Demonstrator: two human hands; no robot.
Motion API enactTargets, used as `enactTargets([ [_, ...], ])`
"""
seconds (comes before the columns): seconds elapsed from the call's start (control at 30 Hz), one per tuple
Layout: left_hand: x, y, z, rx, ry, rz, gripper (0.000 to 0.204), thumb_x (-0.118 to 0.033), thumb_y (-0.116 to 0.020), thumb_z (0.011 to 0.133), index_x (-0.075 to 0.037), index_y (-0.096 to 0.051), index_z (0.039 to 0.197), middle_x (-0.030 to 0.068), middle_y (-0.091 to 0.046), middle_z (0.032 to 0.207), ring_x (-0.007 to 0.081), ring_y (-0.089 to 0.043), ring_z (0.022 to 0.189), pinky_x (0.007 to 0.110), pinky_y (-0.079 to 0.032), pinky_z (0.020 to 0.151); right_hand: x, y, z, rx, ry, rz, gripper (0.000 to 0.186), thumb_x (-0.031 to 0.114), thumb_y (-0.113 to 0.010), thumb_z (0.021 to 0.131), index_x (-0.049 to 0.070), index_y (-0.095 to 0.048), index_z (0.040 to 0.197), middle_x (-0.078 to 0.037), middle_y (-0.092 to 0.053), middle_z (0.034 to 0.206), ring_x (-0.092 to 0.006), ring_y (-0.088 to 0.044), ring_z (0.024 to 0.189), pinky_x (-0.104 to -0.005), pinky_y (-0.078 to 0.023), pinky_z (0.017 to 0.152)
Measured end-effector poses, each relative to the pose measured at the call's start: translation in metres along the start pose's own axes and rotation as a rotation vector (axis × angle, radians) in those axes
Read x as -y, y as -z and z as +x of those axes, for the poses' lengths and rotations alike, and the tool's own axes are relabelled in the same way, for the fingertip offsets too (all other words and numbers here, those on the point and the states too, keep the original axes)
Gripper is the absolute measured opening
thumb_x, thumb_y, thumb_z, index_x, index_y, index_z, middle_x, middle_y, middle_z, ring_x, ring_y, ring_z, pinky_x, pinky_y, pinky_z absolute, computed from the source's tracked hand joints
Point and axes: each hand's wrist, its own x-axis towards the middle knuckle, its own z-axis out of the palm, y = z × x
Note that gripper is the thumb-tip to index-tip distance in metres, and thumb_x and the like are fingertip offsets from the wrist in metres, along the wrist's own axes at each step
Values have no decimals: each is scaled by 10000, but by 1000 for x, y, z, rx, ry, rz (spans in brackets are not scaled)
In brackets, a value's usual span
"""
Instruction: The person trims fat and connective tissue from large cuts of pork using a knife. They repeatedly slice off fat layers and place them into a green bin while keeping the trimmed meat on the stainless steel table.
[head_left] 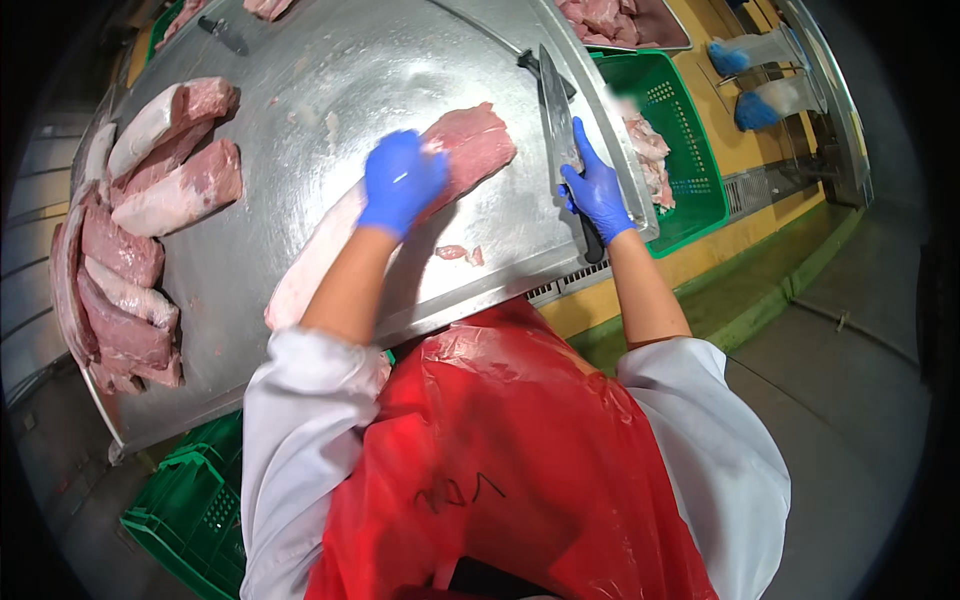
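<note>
A long pork loin (470,150), red at its far end and pale with fat toward me, lies slantwise on the metal table. My left hand (405,182), in a blue glove, presses on its middle with the fingers curled over the meat. At the table's right side lies a long-bladed knife (556,115), its black handle pointing toward me. My right hand (600,190), also gloved in blue, has its fingers bent round the knife near the handle, the index finger stretched forward. Small meat scraps (457,253) sit between the loin and my body.
Several pork pieces (130,260) are piled along the table's (250,330) left edge. A sharpening steel (480,32) lies at the far side, another small knife (222,33) at far left. Right of the table stands a green crate (690,160) with trimmings; another green crate (190,500) is below left.
</note>
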Motion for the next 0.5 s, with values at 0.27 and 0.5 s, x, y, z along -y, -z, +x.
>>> enactTargets([
  [0.27, -51, -78, 140, 462, 188, 204, 433, -440, -689, 873, -28, -770, 975, 212, -735, 1003, 343, -719, 930, 415, -559, 843, -25, 18, 7, -2, -2, 214, 808, 63, -557, 923, 296, -193, 1606, -86, -631, 645, -148, -599, 493, -313, -545, 508],
  [0.5, -31, -46, 113, 423, 611, -609, 179, -112, -741, 750, 49, -683, 697, 150, -694, 715, 189, -684, 616, 316, -518, 504, -37, -14, 41, 154, 93, 372, 796, 161, -564, 952, 284, -137, 1613, -89, -683, 848, -167, -655, 621, -323, -580, 560],
])
